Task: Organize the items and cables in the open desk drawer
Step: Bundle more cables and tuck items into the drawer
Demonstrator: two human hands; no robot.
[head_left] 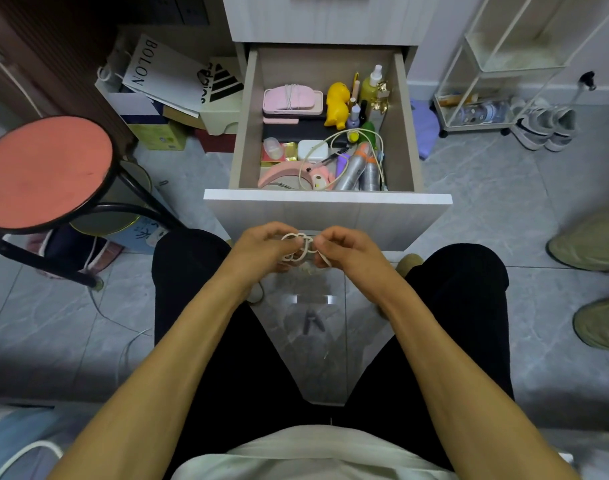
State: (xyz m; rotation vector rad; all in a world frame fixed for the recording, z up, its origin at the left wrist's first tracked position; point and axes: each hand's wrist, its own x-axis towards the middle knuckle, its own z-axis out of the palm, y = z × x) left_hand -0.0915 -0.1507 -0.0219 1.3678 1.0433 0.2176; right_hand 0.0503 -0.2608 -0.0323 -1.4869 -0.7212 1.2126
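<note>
Both hands work in front of the pulled-out drawer [327, 197], just below its white front panel, above the person's lap. The left hand [261, 249] and the right hand [348, 249] each have their fingers curled in and pinching a small tangle of thin white cable [298, 249], which loops between them; the loops cross one another, so it reads as a cable being coiled or knotted into a bundle rather than lying loose.

The step in hand looks like tidying one cable outside the drawer before it goes back in. Inside the drawer, a second pale cable [344, 135] still sprawls in a wide loop across the near right part, over a white charger block [311, 148] and two silver spray cans [360, 169] that lie against the front right corner. A yellow duck toy [337, 103] sits toward the back, with small bottles beside it along the right wall. Pink cases [291, 98] are stacked at the back left, one already wrapped with a white cord. A pink curved headband-like item [279, 174] lies along the front edge.

The next move probably calls for cinching the bundle so it holds, then setting it in a free spot in the drawer, likely near the left side, and lifting out the sprawling cable without dragging the cans.
</note>
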